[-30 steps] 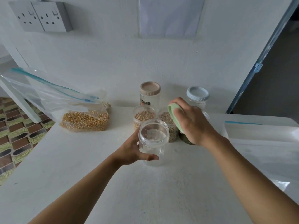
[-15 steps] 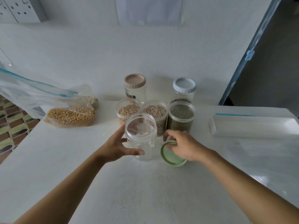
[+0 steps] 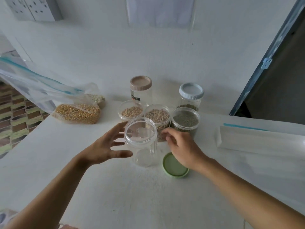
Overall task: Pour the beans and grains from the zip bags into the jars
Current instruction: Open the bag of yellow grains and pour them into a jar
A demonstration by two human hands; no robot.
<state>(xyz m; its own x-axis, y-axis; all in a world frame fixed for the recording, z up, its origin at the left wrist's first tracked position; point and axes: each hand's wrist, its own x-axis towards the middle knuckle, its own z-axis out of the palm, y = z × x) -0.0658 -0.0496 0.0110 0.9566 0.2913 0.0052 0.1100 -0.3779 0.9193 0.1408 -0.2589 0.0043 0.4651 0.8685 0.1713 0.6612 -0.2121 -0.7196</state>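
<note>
Empty jar [image 3: 142, 146] stands uncapped. My left hand [image 3: 105, 146] is spread open beside it, and my right hand [image 3: 183, 147] hangs loose over the lid [image 3: 173, 167], holding nothing. Next I'd grasp the corn bag [image 3: 77, 114] beyond my left hand.

A white tabletop [image 3: 132, 199] stands against a plain white wall [image 3: 99, 55], which carries sockets [image 3: 33, 9] at the upper left and a pale paper sheet [image 3: 160, 10] at the top middle. Left of the tabletop lies a floor [image 3: 14, 116] tiled in brown, green and cream. On the right, a blue-grey door frame [image 3: 257, 76] with a small hinge [image 3: 267, 63] borders a dark opening [image 3: 283, 71].
</note>
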